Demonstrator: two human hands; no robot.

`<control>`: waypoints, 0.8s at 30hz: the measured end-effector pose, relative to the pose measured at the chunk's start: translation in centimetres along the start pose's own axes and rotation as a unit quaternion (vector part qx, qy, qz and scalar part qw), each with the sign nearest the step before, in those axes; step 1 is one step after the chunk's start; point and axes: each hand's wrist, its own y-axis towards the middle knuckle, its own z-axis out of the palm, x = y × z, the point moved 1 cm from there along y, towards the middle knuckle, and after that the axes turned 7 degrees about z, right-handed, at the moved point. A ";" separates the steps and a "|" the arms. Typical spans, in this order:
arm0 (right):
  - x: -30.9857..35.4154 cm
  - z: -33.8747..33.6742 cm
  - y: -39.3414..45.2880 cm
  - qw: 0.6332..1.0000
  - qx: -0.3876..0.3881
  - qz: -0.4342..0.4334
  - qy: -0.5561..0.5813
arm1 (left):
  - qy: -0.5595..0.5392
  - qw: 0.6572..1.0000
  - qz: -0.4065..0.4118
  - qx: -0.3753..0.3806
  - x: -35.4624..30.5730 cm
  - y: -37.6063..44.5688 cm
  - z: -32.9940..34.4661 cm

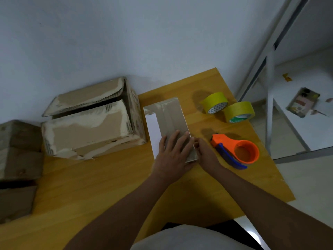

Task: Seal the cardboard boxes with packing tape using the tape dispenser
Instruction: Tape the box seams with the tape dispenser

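A small flat grey-and-white box (169, 116) lies in the middle of the wooden table (93, 186). My left hand (173, 154) rests flat on its near end with fingers spread. My right hand (205, 154) touches the box's near right edge, its fingers bent at the edge; whether they pinch anything I cannot tell. The orange tape dispenser (237, 152) with a blue handle lies on the table just right of my right hand, untouched. Two yellow tape rolls (228, 107) sit behind it.
A large worn cardboard box (90, 123) with its top flaps parted stands left of the small box, against the wall. Another brown box (18, 156) sits at the far left. The table's right edge drops to a white floor beside a metal frame (269, 105).
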 end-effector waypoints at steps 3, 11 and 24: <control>0.0 -1.0 -2.5 0.982 -0.114 0.084 0.122 | 0.001 1.000 -0.003 0.006 -0.1 0.0 -0.1; 3.9 1.5 -7.8 0.989 -0.034 0.012 0.145 | -0.009 0.999 0.001 0.035 0.0 -0.2 -0.4; 3.7 0.5 -8.1 0.984 -0.049 0.056 0.162 | -0.007 1.000 0.000 0.021 -0.2 0.0 -0.9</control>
